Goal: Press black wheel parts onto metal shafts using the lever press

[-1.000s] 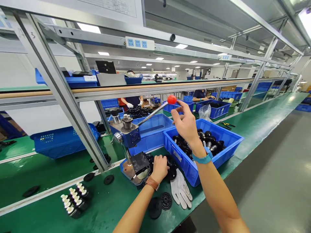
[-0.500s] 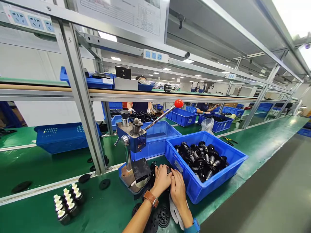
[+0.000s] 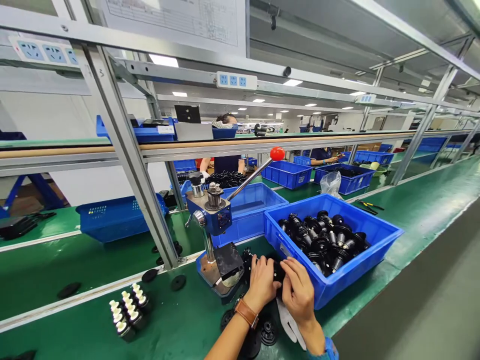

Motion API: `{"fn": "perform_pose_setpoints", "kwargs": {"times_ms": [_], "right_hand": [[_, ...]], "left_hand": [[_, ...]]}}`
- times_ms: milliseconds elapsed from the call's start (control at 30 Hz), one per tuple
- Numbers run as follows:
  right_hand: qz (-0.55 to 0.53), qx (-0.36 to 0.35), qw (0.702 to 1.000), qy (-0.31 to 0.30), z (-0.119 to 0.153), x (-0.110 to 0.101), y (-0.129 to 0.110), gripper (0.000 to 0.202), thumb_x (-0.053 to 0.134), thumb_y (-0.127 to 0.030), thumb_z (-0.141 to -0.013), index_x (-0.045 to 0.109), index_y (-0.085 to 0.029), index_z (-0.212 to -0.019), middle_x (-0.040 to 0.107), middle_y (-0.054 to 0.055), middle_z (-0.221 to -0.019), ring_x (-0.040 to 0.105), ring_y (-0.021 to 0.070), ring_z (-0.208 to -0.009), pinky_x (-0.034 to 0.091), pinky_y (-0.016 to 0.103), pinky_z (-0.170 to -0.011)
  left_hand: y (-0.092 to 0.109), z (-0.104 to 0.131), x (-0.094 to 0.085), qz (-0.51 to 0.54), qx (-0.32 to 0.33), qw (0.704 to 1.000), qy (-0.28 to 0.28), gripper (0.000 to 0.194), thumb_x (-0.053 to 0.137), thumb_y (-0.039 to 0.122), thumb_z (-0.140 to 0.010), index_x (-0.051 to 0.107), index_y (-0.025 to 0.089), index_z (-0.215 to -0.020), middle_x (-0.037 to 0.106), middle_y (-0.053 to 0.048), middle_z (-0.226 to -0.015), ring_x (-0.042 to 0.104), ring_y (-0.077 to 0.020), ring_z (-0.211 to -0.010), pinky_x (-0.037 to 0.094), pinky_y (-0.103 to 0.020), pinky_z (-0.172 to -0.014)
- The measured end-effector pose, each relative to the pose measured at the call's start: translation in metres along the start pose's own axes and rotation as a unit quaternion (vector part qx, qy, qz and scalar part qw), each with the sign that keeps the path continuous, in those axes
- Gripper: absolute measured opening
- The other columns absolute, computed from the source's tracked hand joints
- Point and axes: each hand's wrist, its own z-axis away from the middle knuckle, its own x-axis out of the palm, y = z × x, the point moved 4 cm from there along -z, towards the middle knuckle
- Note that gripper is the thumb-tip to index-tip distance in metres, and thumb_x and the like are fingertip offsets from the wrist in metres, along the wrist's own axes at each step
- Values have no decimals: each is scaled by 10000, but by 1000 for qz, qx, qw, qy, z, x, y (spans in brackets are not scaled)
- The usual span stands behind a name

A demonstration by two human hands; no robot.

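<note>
My left hand (image 3: pixel 261 281), with a brown strap at its wrist, is closed around a black part (image 3: pixel 278 272) beside the press. My right hand (image 3: pixel 299 287) pinches the right side of that part with bent fingers. Much of the part is hidden by the fingers, so its exact kind is unclear. The hand press (image 3: pixel 215 212), with a red-knobbed lever (image 3: pixel 277 153), stands just left of my hands. Below them, round black ribbed discs (image 3: pixel 268 332) and a white cloth-like piece (image 3: pixel 289 322) lie on the green bench, partly under my wrists.
A blue bin (image 3: pixel 375 240) full of black and silver parts stands right of my hands. An empty-looking blue bin (image 3: pixel 247 220) sits behind the press. White-topped black pieces (image 3: pixel 127 312) stand in rows at left. A metal post (image 3: pixel 129 160) rises nearby. Co-workers sit across the bench.
The view has shifted, so the bench items appear farther right. My right hand has drawn slightly apart from my left, and more of the black part shows between them.
</note>
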Motion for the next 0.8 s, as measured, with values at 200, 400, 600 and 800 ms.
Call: {"fn": "perform_pose_setpoints", "kwargs": {"times_ms": [200, 400, 600, 800], "right_hand": [[215, 49, 975, 14, -33, -31, -7, 325, 522, -159, -989, 692, -168, -1266, 735, 143, -1157, 641, 334, -1211, 519, 513, -982], [422, 71, 902, -45, -36, -23, 16, 271, 526, -282, -1043, 758, -152, -1098, 763, 93, -858, 676, 230, -758, 422, 387, -737], [442, 55, 894, -48, -40, -23, 23, 307, 540, -310, -1057, 777, -181, -910, 689, 37, -664, 588, 163, -599, 321, 344, -639], [456, 19, 889, -33, -37, -35, 31, 342, 586, -309, -1035, 743, -209, -749, 635, 13, -589, 574, 143, -556, 327, 328, -610]], "left_hand": [[-4, -2, -1, 53, -21, 998, 28, 293, 699, 143, -765, 584, 204, -1028, 685, -93, -1088, 658, -299, -1117, 279, -577, -1236], [-11, -3, 5, 111, -89, 987, 75, 247, 682, 181, -781, 566, 225, -995, 691, -64, -1090, 657, -290, -1147, 275, -594, -1218], [-13, 1, 5, 125, -72, 986, 78, 229, 685, 214, -796, 570, 232, -993, 699, -56, -1093, 667, -291, -1140, 245, -602, -1228], [-13, 7, 3, 150, -54, 985, 65, 171, 678, 201, -803, 570, 230, -933, 692, -36, -1024, 673, -265, -1086, 211, -598, -1253]]}}
